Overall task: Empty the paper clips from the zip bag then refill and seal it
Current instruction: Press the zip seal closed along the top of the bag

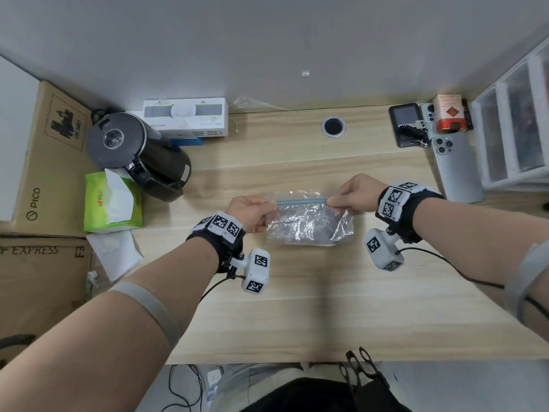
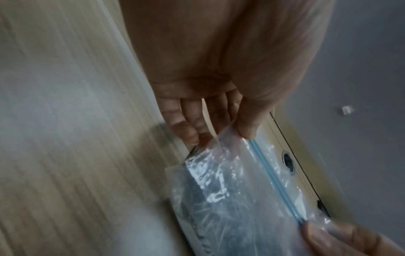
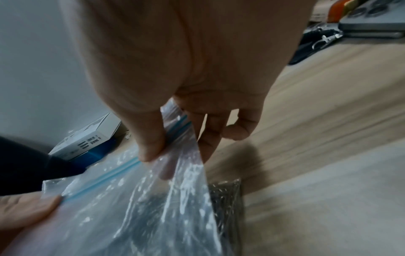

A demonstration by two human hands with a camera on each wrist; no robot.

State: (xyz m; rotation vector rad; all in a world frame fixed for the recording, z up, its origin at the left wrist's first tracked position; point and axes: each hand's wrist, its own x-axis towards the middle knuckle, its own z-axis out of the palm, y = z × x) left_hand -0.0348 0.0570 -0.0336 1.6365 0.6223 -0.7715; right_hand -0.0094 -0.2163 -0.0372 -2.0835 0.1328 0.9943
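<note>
A clear, crinkled zip bag (image 1: pixel 309 221) with a blue zip strip (image 1: pixel 301 201) hangs upright over the wooden desk (image 1: pixel 297 307), its bottom touching the surface. Dark paper clips (image 3: pixel 228 195) lie heaped in its bottom. My left hand (image 1: pixel 252 211) pinches the bag's top left corner between thumb and fingers (image 2: pixel 247 128). My right hand (image 1: pixel 353 194) pinches the top right corner at the strip (image 3: pixel 153 147). The strip runs straight between both hands (image 2: pixel 271 176). Whether it is pressed together along its whole length I cannot tell.
A black kettle (image 1: pixel 136 153), a green tissue pack (image 1: pixel 111 200) and a white box (image 1: pixel 185 117) stand at the left back. Phones (image 1: pixel 454 165), a coiled cord and a red box (image 1: pixel 450 117) lie at the right back by plastic drawers (image 1: pixel 517 129). Cardboard boxes (image 1: pixel 44 173) flank the left.
</note>
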